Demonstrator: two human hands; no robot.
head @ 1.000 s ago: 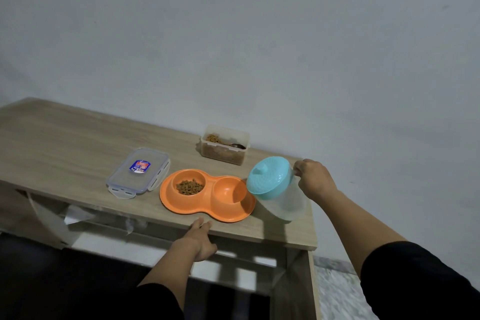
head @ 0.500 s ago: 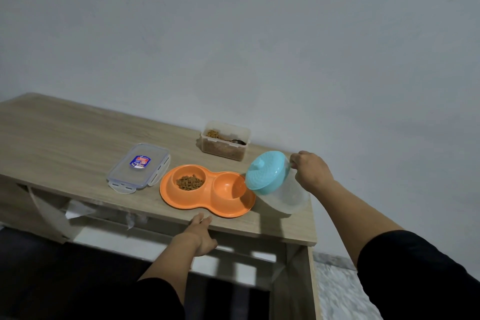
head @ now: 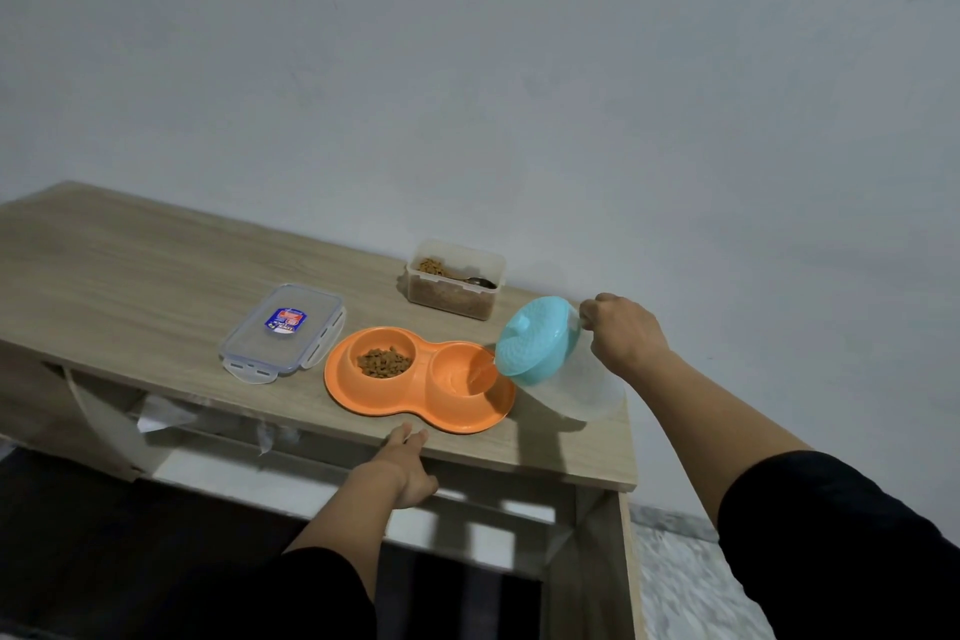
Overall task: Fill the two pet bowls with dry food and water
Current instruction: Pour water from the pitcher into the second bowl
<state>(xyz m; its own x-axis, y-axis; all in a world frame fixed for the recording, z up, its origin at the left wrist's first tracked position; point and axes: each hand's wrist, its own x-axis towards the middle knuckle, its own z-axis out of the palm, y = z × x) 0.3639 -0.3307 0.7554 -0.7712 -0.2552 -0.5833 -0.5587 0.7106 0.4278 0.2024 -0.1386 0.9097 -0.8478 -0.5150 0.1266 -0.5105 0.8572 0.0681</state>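
Nearest, the left hand [head: 402,465] rests on the front edge of the wooden table [head: 130,276], fingers straight, holding nothing. Just beyond lies the orange double pet bowl [head: 395,395]: dry food [head: 384,361] fills its left well, water [head: 480,372] streams into the right. Right hand [head: 621,333] grips the handle of the tilted clear jug [head: 576,385] with blue lid [head: 537,340]. Further back: flat container lid [head: 283,325], open food container [head: 454,278] holding a spoon [head: 475,281].

wooden table [head: 130,276], grey wall [head: 571,94], speckled floor [head: 685,582], crumpled paper [head: 161,418] under tabletop
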